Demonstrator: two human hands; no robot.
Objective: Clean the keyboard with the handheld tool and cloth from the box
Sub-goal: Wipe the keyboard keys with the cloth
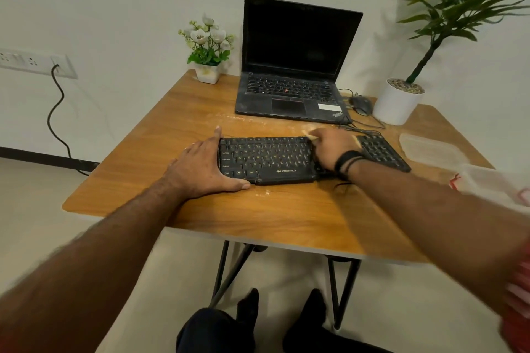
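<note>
Keyboard (266, 159) – front edge reads "ZEBRONICS" in white w/ a small logo mark before it. Key legends partly legible: "Ctrl" bottom-left, "Alt" a bit to its right, "Caps Lock" and "Shift" on the left column – letter keys too blurred to read for sure. Laptop (295, 66) – palm rest, lower right corner, angled "ThinkPad" logo. White sticker beside it, text not legible.

An open laptop (295, 66) stands between a flower pot (207, 51) and a potted plant (401, 94), mouse (360, 104) beside it.
</note>
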